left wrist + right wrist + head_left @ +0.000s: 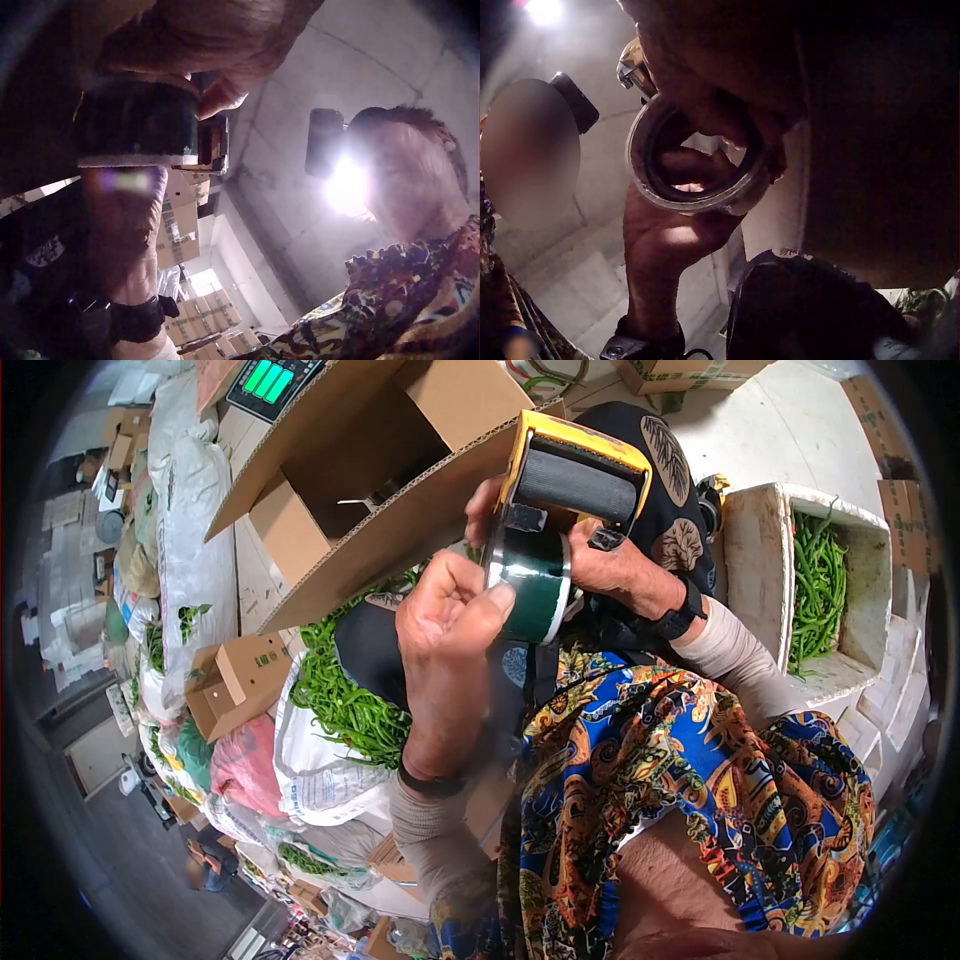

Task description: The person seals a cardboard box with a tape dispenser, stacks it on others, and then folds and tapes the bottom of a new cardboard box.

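A yellow tape dispenser (585, 432) with a black roller (577, 486) is held up in front of the body. A dark green roll of tape (530, 585) sits against its lower end. My left hand (445, 630) holds the roll from the left, thumb on its side and fingers curled. From the right, my right hand (625, 572) grips the dispenser beside the roll, its thumb near the roller. In the right wrist view the roll's ring (641, 161) is seen end-on, with fingers reaching inside its core. Part of the right hand is hidden behind the dispenser.
An open cardboard box (370, 550) stands close at the left. Green chili peppers (350, 705) lie on a white sack beside the knee. More chilies (817, 585) fill a white foam box (757, 560) at the right. A digital scale (268, 382) is at upper left.
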Available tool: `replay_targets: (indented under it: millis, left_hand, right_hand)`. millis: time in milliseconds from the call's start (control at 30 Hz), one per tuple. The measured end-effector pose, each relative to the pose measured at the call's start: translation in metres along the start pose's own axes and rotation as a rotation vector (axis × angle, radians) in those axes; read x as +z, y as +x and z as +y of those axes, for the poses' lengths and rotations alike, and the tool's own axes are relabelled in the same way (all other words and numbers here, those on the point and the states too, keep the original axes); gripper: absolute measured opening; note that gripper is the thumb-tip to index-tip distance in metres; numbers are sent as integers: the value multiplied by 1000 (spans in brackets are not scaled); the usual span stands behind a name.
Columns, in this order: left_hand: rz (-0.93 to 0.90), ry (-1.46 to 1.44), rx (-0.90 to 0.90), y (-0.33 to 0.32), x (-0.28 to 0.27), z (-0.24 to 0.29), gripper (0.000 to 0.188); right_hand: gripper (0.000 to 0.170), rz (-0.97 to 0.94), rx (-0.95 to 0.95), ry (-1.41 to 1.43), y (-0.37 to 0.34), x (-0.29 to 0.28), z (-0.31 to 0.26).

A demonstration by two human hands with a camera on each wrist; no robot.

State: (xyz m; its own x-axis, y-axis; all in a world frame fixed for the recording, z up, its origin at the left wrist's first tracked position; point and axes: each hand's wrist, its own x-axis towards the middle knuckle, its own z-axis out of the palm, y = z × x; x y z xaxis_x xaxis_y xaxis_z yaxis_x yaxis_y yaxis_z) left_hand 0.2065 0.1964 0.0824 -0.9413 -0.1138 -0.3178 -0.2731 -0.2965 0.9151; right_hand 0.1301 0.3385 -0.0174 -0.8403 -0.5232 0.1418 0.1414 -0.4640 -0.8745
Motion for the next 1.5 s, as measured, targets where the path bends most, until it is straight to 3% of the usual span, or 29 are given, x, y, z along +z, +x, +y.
replay_targets:
  millis: [167,233,300,433,467,500,533,667,733,767,833,933,1033,1133,1167,1233,1367,1500]
  left_hand:
    - [9,-15,-25,0,0,0,15]
    - [21,-31,-21,-2,1,5,14]
    - [76,334,27,-6,-6,18,13]
    - [123,566,391,-8,-19,21,15]
    - [126,570,389,-8,-21,25,15]
    - [46,803,480,-8,-21,32,14]
    - [-38,1034,570,-8,-20,37,14]
    - [-77,1142,597,-4,-19,43,13]
    - [-320,1399,788,1,-29,45,30]
    - [-322,1400,784,4,-32,46,30]
    - [-487,1349,938,8,-36,46,33]
    - [-583,1488,953,8,-32,51,29]
    - [-703,1666,876,4,-26,58,27]
    - [-738,1772,919,1,-29,52,26]
    - [-739,1771,917,1,-30,47,26]
    - [-499,1801,1246,1,-32,37,23]
    - [-440,1800,1287,2,-43,26,20]
    - [-340,1713,1299,4,-49,18,19]
  right_hand:
    - [44,20,4,-56,0,0,2]
    - [49,-33,117,115,3,-1,4]
    - [52,-67,145,101,4,-2,3]
    - [48,-68,183,174,5,12,-24]
    - [48,-72,227,234,5,15,-32]
    - [47,-76,270,293,5,16,-36]
    - [46,-66,234,175,6,14,-36]
    - [47,-96,225,-1,7,8,-23]
    - [51,-108,261,-5,4,5,-26]
    - [51,-106,263,-1,4,4,-30]
    - [71,-222,466,-66,3,1,-40]
    - [74,-303,547,-181,7,4,-48]
    - [75,-298,533,-153,3,4,-44]
    - [71,-270,516,-180,3,7,-50]
    - [71,-270,518,-178,4,8,-48]
    - [41,-187,495,-258,7,9,-43]
    - [38,-249,438,-321,4,2,-24]
    - [38,-211,495,-437,7,12,-43]
